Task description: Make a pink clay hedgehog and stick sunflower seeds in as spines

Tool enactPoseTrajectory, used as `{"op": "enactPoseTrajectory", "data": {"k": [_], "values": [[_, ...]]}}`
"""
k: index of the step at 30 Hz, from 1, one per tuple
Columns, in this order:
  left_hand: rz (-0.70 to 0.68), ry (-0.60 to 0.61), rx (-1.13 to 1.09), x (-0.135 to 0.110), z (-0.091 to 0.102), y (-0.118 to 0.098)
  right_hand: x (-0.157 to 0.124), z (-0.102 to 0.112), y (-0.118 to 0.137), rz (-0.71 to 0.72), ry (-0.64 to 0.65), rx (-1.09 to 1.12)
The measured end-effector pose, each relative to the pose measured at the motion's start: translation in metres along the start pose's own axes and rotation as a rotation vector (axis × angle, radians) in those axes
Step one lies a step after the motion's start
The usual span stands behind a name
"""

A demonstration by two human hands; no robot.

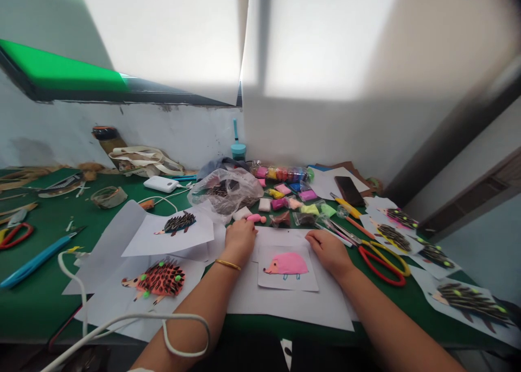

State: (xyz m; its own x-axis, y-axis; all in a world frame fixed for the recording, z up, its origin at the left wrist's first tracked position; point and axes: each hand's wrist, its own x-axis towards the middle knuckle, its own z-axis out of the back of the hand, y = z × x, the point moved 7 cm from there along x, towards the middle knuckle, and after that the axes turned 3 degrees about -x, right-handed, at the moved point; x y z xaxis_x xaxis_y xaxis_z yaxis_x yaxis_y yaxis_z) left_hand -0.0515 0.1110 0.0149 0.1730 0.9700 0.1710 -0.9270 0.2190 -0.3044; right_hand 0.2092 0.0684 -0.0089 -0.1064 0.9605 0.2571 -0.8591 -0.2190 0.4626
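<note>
A small card with a pink clay hedgehog point(288, 263) lies on a white sheet of paper point(285, 304) in front of me. The hedgehog has a drawn face and blue outlined feet. At the sheet's upper left, my left hand point(241, 241) is closed, its fingertips mostly hidden. A thin pink clay piece point(256, 218) shows just beyond those fingers; I cannot tell whether they touch it. My right hand point(328, 248) is curled closed at the sheet's upper right edge, with finger and thumb on the paper.
Several bags of coloured clay point(280, 204) and a plastic bag of dark seeds point(226, 190) lie beyond my hands. Scissors point(378, 255) and a phone point(349, 190) are to the right. Hedgehog pictures point(163, 279) lie on both sides. A white cable point(142, 316) crosses my left forearm.
</note>
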Motion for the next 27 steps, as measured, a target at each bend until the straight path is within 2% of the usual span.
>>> {"op": "enactPoseTrajectory", "data": {"k": [5,8,11,19,27], "values": [[-0.092,0.002,-0.031,-0.004,-0.001,-0.016,0.000,-0.004,-0.004,0.017,-0.031,0.018],[-0.224,0.093,-0.081,-0.009,-0.008,-0.035,0.000,-0.006,-0.008,0.013,-0.051,0.024],[-0.294,0.159,-0.109,-0.016,-0.016,-0.047,0.001,-0.007,-0.009,0.014,-0.059,0.030],[-0.285,0.190,-0.110,-0.018,-0.022,-0.052,0.001,-0.006,-0.008,-0.011,-0.057,0.045],[-0.238,0.046,-0.101,-0.014,-0.019,-0.056,0.000,0.001,-0.003,-0.019,-0.067,0.045]]}}
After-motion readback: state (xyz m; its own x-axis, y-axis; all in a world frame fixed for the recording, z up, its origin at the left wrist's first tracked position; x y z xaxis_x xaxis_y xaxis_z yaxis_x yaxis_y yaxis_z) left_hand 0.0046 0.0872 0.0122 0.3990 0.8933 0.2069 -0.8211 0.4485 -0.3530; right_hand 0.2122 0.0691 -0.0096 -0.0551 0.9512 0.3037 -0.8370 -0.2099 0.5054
